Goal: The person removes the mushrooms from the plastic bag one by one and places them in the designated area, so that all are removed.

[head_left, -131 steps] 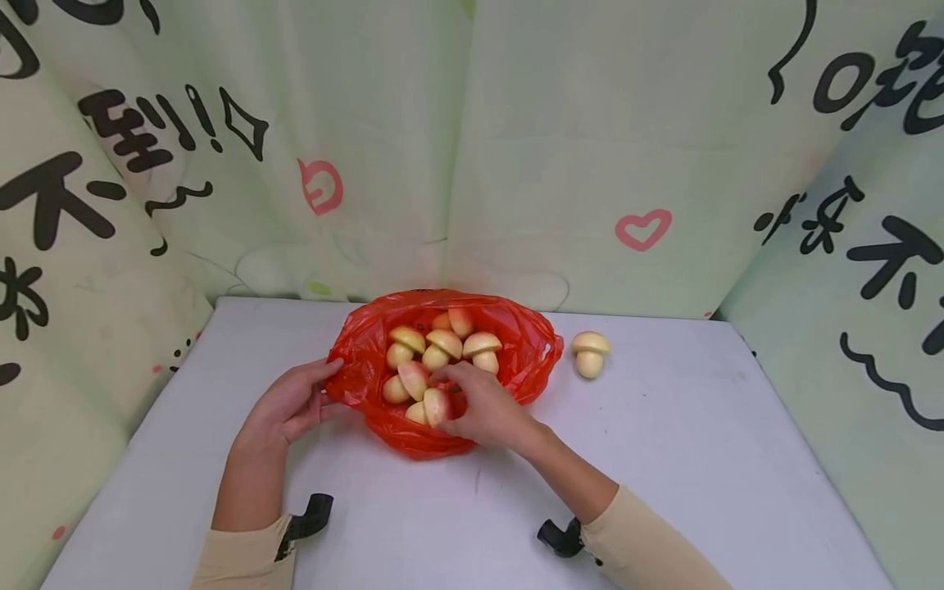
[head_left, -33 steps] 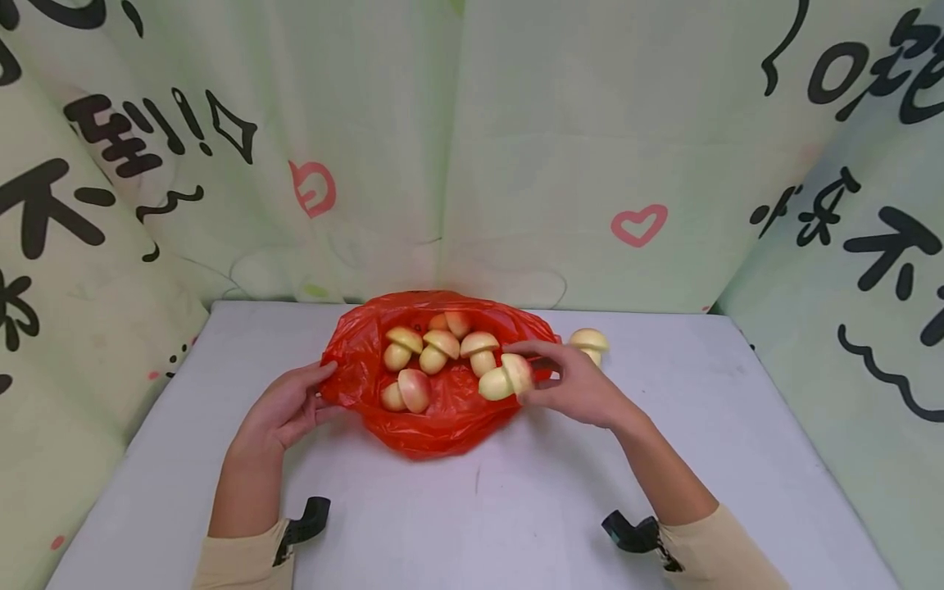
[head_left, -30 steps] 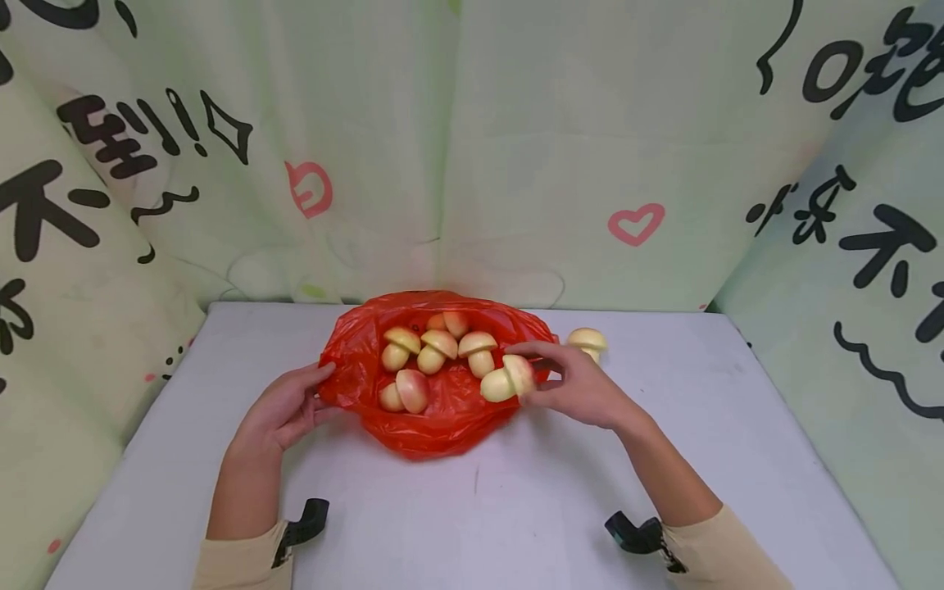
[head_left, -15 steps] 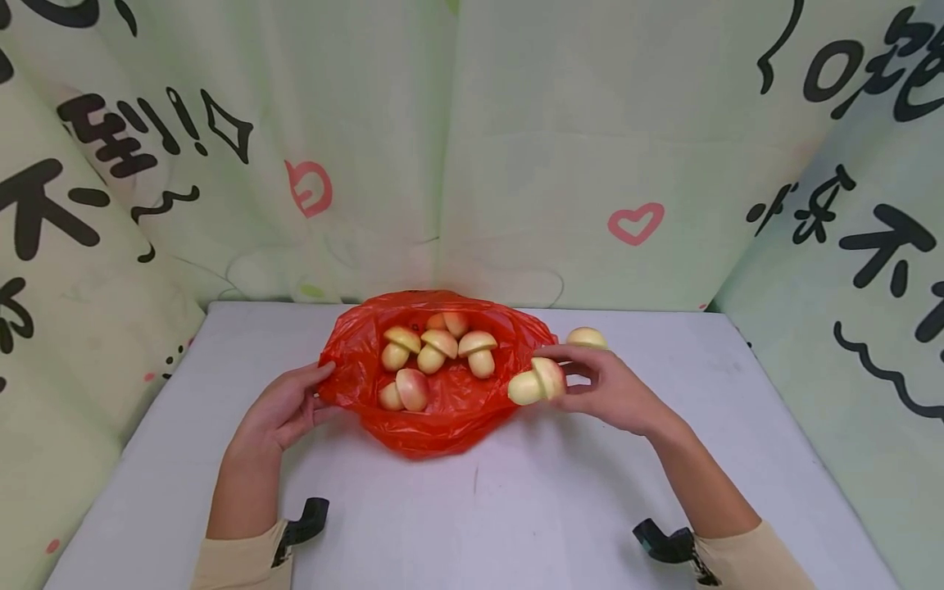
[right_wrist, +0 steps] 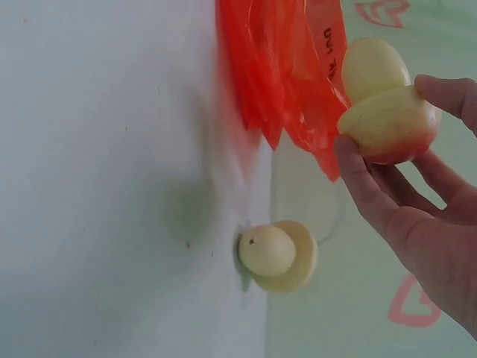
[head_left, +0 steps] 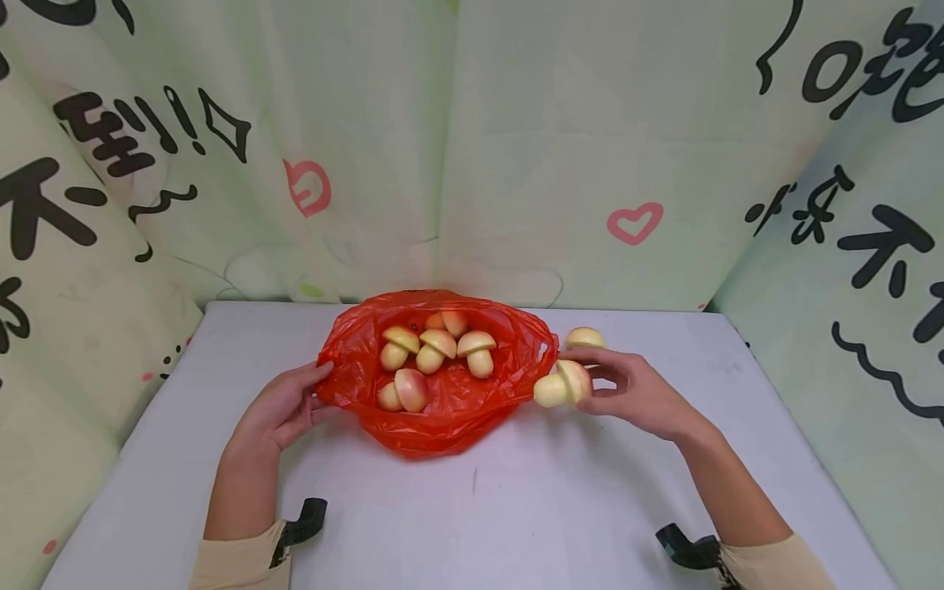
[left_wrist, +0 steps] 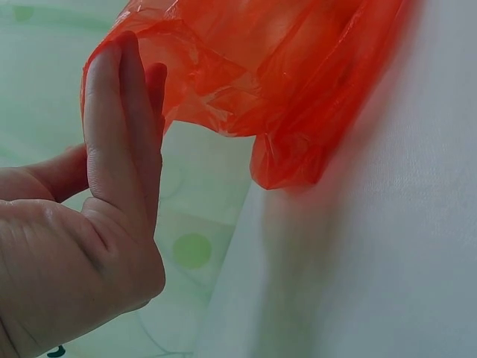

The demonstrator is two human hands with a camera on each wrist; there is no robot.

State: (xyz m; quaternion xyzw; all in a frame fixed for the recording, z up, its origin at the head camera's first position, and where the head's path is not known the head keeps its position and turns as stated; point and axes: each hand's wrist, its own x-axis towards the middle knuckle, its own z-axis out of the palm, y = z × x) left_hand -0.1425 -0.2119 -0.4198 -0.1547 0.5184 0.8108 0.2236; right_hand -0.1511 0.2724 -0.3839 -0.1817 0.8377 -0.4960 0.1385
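Observation:
A red plastic bag (head_left: 442,434) lies spread wide on the table, with several cream and pinkish toy mushrooms (head_left: 437,350) inside. My left hand (head_left: 286,407) holds its left rim; in the left wrist view the bag's film (left_wrist: 223,82) hangs from nearly straight fingers, and the thumb's contact is hidden. My right hand (head_left: 634,392) pinches one toy mushroom (head_left: 560,385) by its reddish cap, stem to the left, just right of the bag. That toy mushroom (right_wrist: 387,112) is raised off the table in the right wrist view. Another toy mushroom (head_left: 585,336) stands behind my right fingers, partly covered.
The table (head_left: 472,524) is covered in white. Green printed curtains (head_left: 516,164) with hearts and black lettering enclose its back and sides. Black wrist mounts (head_left: 304,523) sit at both beige sleeves.
My right hand, earlier reaching into the bag, has lifted a toy mushroom out and carried it right, past the bag's right edge. The left hand has kept its place at the left rim.

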